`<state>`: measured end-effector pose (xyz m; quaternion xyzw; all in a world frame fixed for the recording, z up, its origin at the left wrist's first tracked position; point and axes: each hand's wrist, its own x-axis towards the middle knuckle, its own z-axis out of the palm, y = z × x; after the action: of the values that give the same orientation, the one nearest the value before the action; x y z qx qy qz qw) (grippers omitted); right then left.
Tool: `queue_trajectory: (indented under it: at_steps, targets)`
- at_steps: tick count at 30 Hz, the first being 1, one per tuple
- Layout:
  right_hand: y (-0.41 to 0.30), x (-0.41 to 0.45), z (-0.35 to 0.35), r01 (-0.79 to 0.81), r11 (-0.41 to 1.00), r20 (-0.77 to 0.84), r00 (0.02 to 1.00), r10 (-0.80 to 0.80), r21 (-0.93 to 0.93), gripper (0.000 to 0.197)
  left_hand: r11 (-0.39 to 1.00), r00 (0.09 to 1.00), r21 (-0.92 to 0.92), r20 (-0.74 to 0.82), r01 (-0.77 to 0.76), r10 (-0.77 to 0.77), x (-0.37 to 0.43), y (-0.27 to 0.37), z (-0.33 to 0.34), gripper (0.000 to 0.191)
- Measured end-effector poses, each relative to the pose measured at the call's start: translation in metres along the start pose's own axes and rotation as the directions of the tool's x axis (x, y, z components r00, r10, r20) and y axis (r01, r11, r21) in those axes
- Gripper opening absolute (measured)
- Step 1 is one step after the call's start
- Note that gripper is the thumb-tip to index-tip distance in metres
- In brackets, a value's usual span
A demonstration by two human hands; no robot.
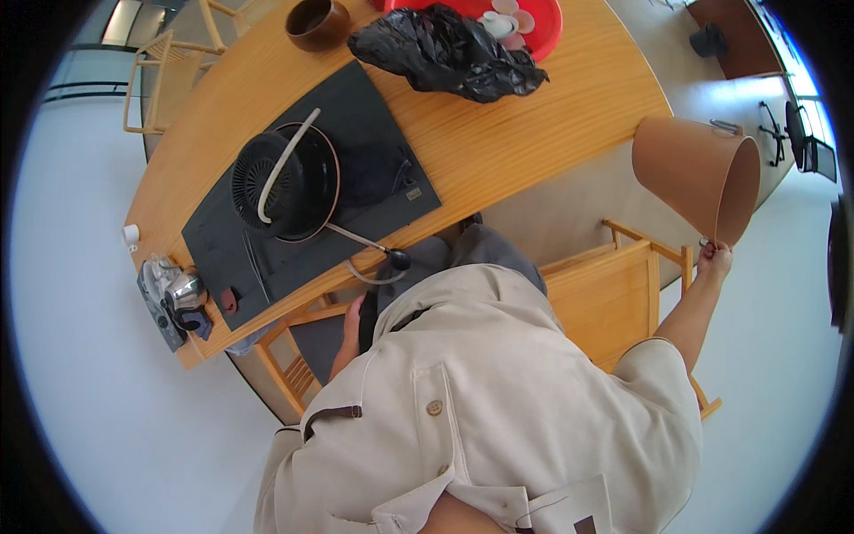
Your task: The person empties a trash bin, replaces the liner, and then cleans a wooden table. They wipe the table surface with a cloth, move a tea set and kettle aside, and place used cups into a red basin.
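Note:
My right hand [715, 259] is stretched out to the side and grips the edge of a brown waste bin [680, 167] near a metal ring. The bin is tipped over, its open mouth facing right, and a second metal ring shows on its upper side. My left hand [353, 324] is low beside my thigh, partly hidden by the shirt; its fingers cannot be made out. In front of me a dark tea tray [373, 147] lies on the wooden table [494, 153]. It carries a black round basin [320, 180] with a slotted black strainer [257, 180] tilted in it.
A pale hose [287, 163] lies over the strainer. A black bulb [398, 259] hangs past the table edge. Metal tweezers [256, 267] and a steel kettle [185, 288] are at left. Behind are a black plastic bag [447, 57], a red basin [548, 30] and a brown pot [319, 33]. A wooden chair [600, 294] stands right.

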<state>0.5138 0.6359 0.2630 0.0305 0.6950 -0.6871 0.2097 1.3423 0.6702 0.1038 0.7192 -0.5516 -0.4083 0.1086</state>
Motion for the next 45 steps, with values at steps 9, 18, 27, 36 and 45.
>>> queue_trajectory:
  at_steps: [9, 18, 27, 36, 45]
  targets:
    - [0.040, -0.091, -0.038, 0.044, 0.994, -0.016, 0.999, -0.046, -0.099, 0.044, 0.958, 0.994, -0.277, -0.062, 0.075, -0.095, 0.032, 0.107, -0.025, 0.008]
    - [0.172, -0.183, 0.012, 0.001, 0.903, 0.356, 0.919, 0.169, -0.430, 0.061, 0.399, 0.848, -0.914, -0.274, -0.082, -0.454, 0.128, 0.118, -0.155, 0.033]
    - [0.387, -0.216, 0.067, 0.153, 0.771, 0.456, 0.869, 0.193, -0.618, 0.062, 0.267, 0.944, -0.964, -0.096, -0.009, -0.316, 0.163, 0.067, -0.158, 0.009]
    - [0.357, -0.200, 0.041, 0.260, 0.717, 0.554, 0.806, 0.207, -0.646, 0.064, 0.624, 0.626, -0.545, -0.772, -0.560, -0.112, 0.046, 0.159, -0.148, 0.031]
    - [0.346, -0.182, -0.019, 0.218, 0.928, 0.586, 0.810, 0.001, -0.303, 0.067, 0.644, 0.547, 0.533, -0.354, -0.549, 0.759, -0.058, 0.310, -0.018, 0.017]
